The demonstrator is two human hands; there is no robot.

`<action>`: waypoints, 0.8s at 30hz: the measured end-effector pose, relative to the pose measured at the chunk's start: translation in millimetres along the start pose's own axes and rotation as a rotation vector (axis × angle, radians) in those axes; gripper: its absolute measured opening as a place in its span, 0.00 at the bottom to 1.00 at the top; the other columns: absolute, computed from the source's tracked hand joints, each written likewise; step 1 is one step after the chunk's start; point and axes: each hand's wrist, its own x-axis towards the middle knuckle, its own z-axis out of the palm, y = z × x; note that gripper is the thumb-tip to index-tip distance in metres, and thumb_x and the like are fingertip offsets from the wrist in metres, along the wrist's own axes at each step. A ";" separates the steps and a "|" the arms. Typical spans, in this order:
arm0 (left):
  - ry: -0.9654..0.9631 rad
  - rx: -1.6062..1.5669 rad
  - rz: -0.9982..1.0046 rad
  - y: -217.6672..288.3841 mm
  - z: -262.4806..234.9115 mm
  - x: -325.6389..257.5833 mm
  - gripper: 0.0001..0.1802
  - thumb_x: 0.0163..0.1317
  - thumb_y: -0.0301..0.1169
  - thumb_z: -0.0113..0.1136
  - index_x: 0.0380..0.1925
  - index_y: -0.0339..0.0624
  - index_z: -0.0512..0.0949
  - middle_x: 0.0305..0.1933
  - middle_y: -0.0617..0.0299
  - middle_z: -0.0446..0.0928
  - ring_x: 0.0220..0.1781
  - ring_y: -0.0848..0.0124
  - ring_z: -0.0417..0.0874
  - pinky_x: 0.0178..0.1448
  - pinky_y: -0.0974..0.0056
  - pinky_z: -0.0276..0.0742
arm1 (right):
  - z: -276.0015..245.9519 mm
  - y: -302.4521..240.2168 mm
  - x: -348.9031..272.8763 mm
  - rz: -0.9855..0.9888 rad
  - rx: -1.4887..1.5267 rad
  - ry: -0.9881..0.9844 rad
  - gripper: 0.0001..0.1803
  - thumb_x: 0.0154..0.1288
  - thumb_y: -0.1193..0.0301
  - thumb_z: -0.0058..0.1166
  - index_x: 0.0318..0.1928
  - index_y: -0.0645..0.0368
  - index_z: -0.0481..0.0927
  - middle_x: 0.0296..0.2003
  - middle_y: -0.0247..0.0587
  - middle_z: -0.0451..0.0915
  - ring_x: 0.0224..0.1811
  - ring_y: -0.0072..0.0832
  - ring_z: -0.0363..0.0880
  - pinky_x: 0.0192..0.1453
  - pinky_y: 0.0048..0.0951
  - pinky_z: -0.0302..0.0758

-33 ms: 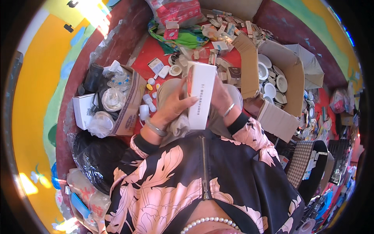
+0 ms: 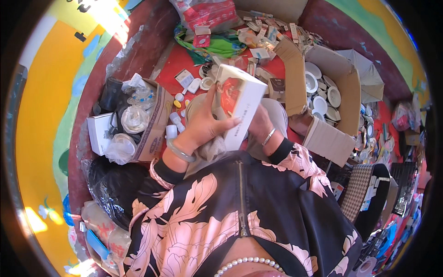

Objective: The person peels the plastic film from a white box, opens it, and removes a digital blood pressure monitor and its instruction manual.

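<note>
A white cardboard box point(image 2: 249, 101) with a red picture on one broad face is held up above my lap, tilted with its top leaning to the right. My left hand point(image 2: 205, 121) grips its left side, thumb laid across the front edge and fingers behind. My right hand point(image 2: 261, 123) is closed at the box's right side, its fingertips hidden behind it. A grey cloth point(image 2: 213, 150) lies on my lap just below the box.
On the left stands a carton point(image 2: 159, 115) of plastic-wrapped goods, near a white box point(image 2: 98, 134). White bottles point(image 2: 175, 121) lie beside my knee. An open carton point(image 2: 348, 92) of round white fittings stands to the right. Small boxes point(image 2: 272, 34) are heaped at the back.
The box has turned and tilted to the right, so its red picture face shows more. My left hand has turned with it, and my right hand has slipped further behind it.
</note>
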 end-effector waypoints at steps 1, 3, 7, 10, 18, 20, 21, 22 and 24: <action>0.081 0.292 0.093 18.3 -0.3 0.1 0.59 0.41 0.54 0.72 0.70 0.38 0.54 0.59 0.37 0.69 0.58 0.51 0.75 0.60 0.55 0.70 | 2.8 3.6 -14.8 0.021 -0.136 0.006 0.28 0.68 0.59 0.50 0.65 0.55 0.64 0.56 0.43 0.75 0.55 0.35 0.77 0.58 0.34 0.74; 0.100 0.559 0.090 57.0 2.8 -7.7 0.63 0.36 0.52 0.75 0.70 0.36 0.53 0.60 0.40 0.68 0.62 0.51 0.71 0.66 0.54 0.65 | 4.1 -3.6 -24.1 -0.073 -0.521 -0.029 0.22 0.72 0.60 0.42 0.62 0.56 0.67 0.56 0.42 0.75 0.56 0.33 0.76 0.59 0.34 0.74; -0.015 0.861 0.060 52.4 23.6 -15.0 0.64 0.33 0.51 0.76 0.70 0.40 0.54 0.62 0.40 0.64 0.64 0.46 0.66 0.69 0.51 0.61 | 9.9 13.6 -29.6 0.139 1.466 -0.191 0.21 0.73 0.62 0.38 0.60 0.56 0.68 0.55 0.42 0.75 0.56 0.34 0.75 0.60 0.38 0.74; -0.017 0.827 0.053 48.9 19.4 -17.5 0.64 0.33 0.53 0.76 0.70 0.39 0.54 0.63 0.40 0.63 0.66 0.45 0.65 0.70 0.51 0.60 | 9.3 14.1 -25.8 0.316 1.619 -0.101 0.22 0.73 0.60 0.38 0.59 0.59 0.69 0.54 0.44 0.76 0.55 0.37 0.76 0.60 0.40 0.75; -0.007 0.749 -0.054 26.9 1.8 -22.0 0.63 0.36 0.49 0.76 0.70 0.37 0.52 0.66 0.39 0.64 0.69 0.49 0.65 0.71 0.55 0.59 | 7.8 -26.6 -16.3 0.442 1.465 -0.021 0.47 0.61 0.37 0.47 0.69 0.58 0.58 0.65 0.44 0.66 0.65 0.38 0.67 0.68 0.42 0.65; -0.022 0.531 -0.071 22.6 -8.4 -16.1 0.63 0.35 0.47 0.77 0.70 0.36 0.53 0.66 0.40 0.64 0.69 0.52 0.66 0.71 0.58 0.59 | 10.2 -26.9 -14.8 0.247 1.346 -0.071 0.56 0.54 0.32 0.51 0.72 0.57 0.50 0.69 0.43 0.59 0.70 0.39 0.59 0.71 0.42 0.60; -0.023 0.463 -0.140 30.8 -10.0 -14.9 0.62 0.37 0.44 0.77 0.71 0.35 0.52 0.66 0.43 0.65 0.68 0.59 0.67 0.70 0.62 0.59 | 10.9 -27.9 -9.9 0.275 1.184 -0.065 0.57 0.53 0.34 0.54 0.73 0.57 0.48 0.70 0.44 0.57 0.71 0.38 0.57 0.72 0.41 0.58; -0.034 0.377 -0.140 25.6 -13.9 -13.1 0.62 0.38 0.43 0.77 0.71 0.35 0.52 0.65 0.44 0.66 0.67 0.60 0.67 0.70 0.62 0.59 | 11.3 -29.8 -3.1 0.300 1.020 -0.060 0.59 0.53 0.36 0.57 0.73 0.57 0.45 0.71 0.44 0.55 0.72 0.38 0.55 0.72 0.40 0.56; -0.057 0.207 -0.135 15.5 -23.0 -9.1 0.61 0.40 0.42 0.76 0.72 0.35 0.50 0.64 0.47 0.67 0.66 0.62 0.69 0.69 0.64 0.60 | 10.9 -30.8 12.3 0.335 0.690 -0.046 0.64 0.51 0.41 0.64 0.75 0.56 0.39 0.72 0.45 0.52 0.74 0.37 0.50 0.73 0.39 0.52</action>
